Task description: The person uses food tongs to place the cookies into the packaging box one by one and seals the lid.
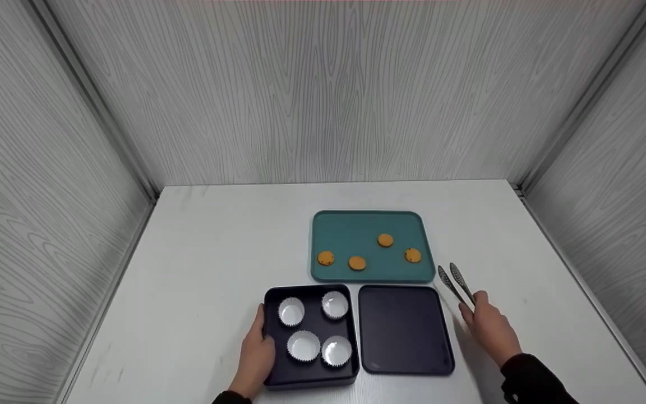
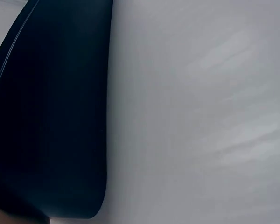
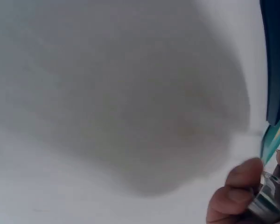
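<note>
My left hand (image 1: 255, 356) grips the left wall of a dark square box (image 1: 310, 381), thumb by the rim and fingers along the outside. Inside the box stand several white paper baking cups (image 1: 303, 345). My right hand (image 1: 491, 328) holds metal tongs (image 1: 457, 283) above the table, their two tips apart with nothing between them. Beyond the box lies a teal tray (image 1: 351, 224) with several small round cookies (image 1: 385, 240). In the left wrist view the box's dark side (image 2: 60, 116) fills the left part; in the right wrist view fingers (image 3: 245, 175) pinch the tongs.
A dark square lid or shallow tray (image 1: 406, 331) lies flat between the box and my right hand, just in front of the teal tray. Pale wood-grain panels (image 1: 323, 95) wall in the white table (image 1: 216, 235) at the back and both sides.
</note>
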{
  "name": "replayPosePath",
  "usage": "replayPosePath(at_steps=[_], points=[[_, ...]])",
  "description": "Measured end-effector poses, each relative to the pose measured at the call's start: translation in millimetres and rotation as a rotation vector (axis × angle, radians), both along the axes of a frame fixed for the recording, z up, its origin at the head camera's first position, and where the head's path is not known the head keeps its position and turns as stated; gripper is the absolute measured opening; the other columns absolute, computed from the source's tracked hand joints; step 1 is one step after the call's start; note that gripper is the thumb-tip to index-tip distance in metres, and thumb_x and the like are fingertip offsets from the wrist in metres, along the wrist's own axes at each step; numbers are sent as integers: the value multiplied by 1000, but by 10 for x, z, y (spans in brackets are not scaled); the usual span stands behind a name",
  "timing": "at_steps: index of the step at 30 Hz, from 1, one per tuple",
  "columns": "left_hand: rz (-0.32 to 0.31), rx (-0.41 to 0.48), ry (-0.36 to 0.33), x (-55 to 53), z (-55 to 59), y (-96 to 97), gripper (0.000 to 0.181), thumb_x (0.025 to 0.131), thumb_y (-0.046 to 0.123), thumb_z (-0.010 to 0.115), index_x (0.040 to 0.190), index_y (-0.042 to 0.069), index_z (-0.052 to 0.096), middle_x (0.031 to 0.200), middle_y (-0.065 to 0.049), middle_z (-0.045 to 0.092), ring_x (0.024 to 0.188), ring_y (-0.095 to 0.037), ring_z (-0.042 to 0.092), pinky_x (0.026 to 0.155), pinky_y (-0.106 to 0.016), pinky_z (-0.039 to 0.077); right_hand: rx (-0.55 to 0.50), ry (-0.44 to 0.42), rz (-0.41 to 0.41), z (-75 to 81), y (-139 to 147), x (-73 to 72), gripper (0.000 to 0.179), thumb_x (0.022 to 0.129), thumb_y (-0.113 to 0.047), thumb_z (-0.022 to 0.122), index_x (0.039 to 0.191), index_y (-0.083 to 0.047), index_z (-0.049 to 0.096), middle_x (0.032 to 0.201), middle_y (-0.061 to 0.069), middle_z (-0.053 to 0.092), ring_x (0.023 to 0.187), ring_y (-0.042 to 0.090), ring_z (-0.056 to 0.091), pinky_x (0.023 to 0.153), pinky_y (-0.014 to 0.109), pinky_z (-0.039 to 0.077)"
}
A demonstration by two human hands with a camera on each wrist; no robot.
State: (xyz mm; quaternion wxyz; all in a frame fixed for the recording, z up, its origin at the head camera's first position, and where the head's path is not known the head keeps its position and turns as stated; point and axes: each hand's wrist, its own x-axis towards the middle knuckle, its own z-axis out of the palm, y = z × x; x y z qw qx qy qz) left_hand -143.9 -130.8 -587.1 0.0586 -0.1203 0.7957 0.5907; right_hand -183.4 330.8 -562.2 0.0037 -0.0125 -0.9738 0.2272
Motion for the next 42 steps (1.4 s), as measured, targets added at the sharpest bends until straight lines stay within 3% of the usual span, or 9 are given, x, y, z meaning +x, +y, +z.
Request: replayPosePath(at_steps=[12,16,20,28,34,42], points=[[2,-2,25,1,-15,8,73,94,-5,36,163,2,14,169,-21,15,155,-41,13,127,-56,13,4,105,168,416,-568,12,35,104,-29,61,126,-2,55,75,0,59,56,11,48,50,28,40],[3,-12,41,5,-17,11,73,93,-5,36,163,1,15,168,-21,16,155,-41,15,126,-55,14,11,135,234,523,-741,13,32,103,-27,63,123,-4,59,90,5,70,62,8,54,54,29,44],[2,-24,55,4,-16,9,73,93,-5,36,163,0,15,168,-22,17,154,-41,15,127,-55,14,36,143,266,580,-854,-15,30,101,-25,66,122,-4,60,98,7,73,68,10,58,58,32,47],[-13,-63,55,-1,-18,10,72,93,-6,36,162,-1,15,168,-22,17,154,-41,17,126,-55,16,109,268,310,534,-945,-103,31,95,-21,73,116,-3,60,94,10,74,70,25,70,55,40,53],[-18,-69,42,-19,-35,17,71,95,-5,35,162,-1,14,168,-21,16,155,-40,16,126,-55,15,150,339,289,460,-903,-202,32,93,-19,76,114,1,63,90,15,73,68,33,71,53,44,56],[-14,-73,50,-24,-55,12,71,95,-6,35,163,-1,14,168,-22,17,154,-40,16,126,-55,16,200,346,240,388,-744,-317,26,91,-15,77,106,1,63,81,18,70,63,35,69,48,44,54]])
